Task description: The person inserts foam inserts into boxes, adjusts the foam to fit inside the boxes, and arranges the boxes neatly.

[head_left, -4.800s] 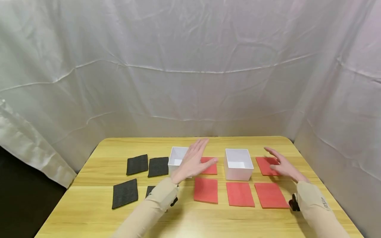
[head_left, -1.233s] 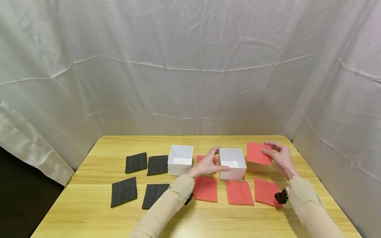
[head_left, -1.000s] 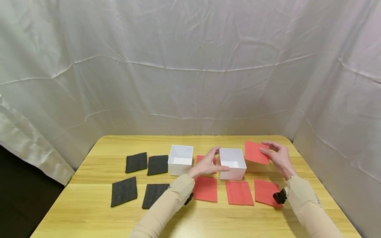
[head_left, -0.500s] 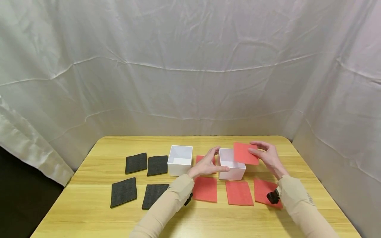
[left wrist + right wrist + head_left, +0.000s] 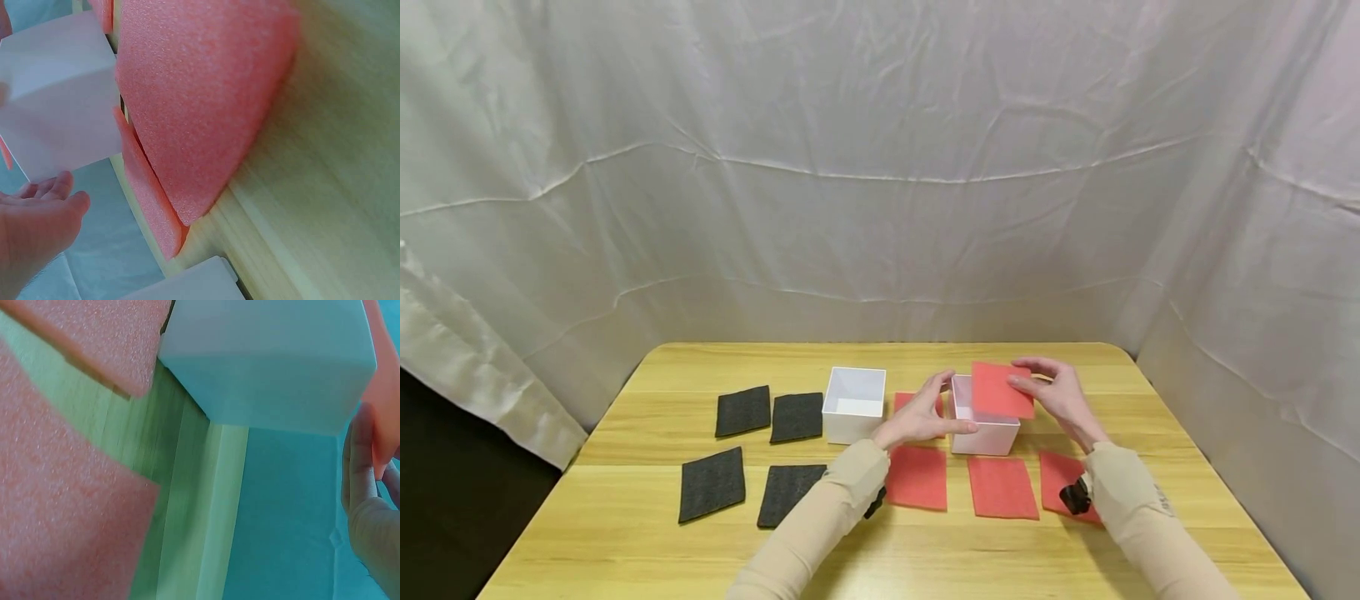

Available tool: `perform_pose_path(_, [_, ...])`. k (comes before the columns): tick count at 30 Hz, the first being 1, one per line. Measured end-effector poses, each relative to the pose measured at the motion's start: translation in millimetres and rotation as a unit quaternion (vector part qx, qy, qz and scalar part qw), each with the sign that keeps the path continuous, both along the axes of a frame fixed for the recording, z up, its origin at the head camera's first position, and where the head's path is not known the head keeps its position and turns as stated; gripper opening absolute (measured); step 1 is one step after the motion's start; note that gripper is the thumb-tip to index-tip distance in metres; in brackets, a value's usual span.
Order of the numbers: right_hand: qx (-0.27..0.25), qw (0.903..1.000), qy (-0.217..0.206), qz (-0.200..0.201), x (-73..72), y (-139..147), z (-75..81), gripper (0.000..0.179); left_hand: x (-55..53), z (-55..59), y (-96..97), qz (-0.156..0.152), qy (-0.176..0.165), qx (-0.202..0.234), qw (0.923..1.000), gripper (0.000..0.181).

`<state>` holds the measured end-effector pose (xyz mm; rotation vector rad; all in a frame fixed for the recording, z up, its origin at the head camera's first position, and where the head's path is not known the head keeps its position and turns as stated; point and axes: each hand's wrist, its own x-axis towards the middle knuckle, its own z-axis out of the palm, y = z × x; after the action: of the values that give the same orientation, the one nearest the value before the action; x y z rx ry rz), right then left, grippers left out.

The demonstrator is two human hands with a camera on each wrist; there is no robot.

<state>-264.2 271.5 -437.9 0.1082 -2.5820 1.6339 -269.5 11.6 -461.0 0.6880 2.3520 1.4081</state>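
Note:
My right hand (image 5: 1062, 400) pinches a red foam square (image 5: 1000, 390), thumb on top, fingers beneath. The square hovers tilted over the opening of the right white box (image 5: 985, 438), covering much of it. Around the left side of this box my left hand (image 5: 917, 418) holds on, thumb at the front and fingers toward the back. The left wrist view has the box wall (image 5: 69, 119) next to my fingertips (image 5: 59, 184). In the right wrist view, the held foam (image 5: 384, 394) shows beside the box (image 5: 269, 381).
A second white box (image 5: 853, 427) stands to the left with nothing visible inside. Several red foam squares (image 5: 1002, 488) lie in front of and between the boxes. Several black squares (image 5: 713, 485) lie at the left. A pale curtain (image 5: 880, 208) hangs behind the wooden table (image 5: 925, 558).
My right hand picked up the far-right red square and has carried it left over the right box. My left hand came to that box, which shifted slightly left, and has since stayed there.

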Motion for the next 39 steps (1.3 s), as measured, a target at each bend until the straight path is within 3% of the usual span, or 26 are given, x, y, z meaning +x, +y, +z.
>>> perform_pose_path(9, [0.026, 0.9997, -0.001, 0.006, -2.0, -8.5, -0.3, 0.048, -1.1, -1.4, 0.2, -0.002, -0.005, 0.005, 1.0, 0.102])
perform_pose_path(22, [0.073, 0.9964, 0.036, 0.025, -0.8, -20.0, 4.1, 0.041, 0.3, 0.9, -0.6, 0.001, -0.002, -0.001, 1.0, 0.099])
perform_pose_path(29, [0.103, 0.9938, 0.027, 0.032, -4.6, -25.7, 4.2, 0.039, -0.1, -0.1, -0.4, 0.003, -0.006, -0.007, 1.0, 0.1])
perform_pose_path(39, [0.166, 0.9841, 0.048, 0.043, -7.9, -30.5, 5.0, 0.031, -0.4, 0.8, 0.4, 0.002, 0.002, -0.01, 0.9999, 0.1])
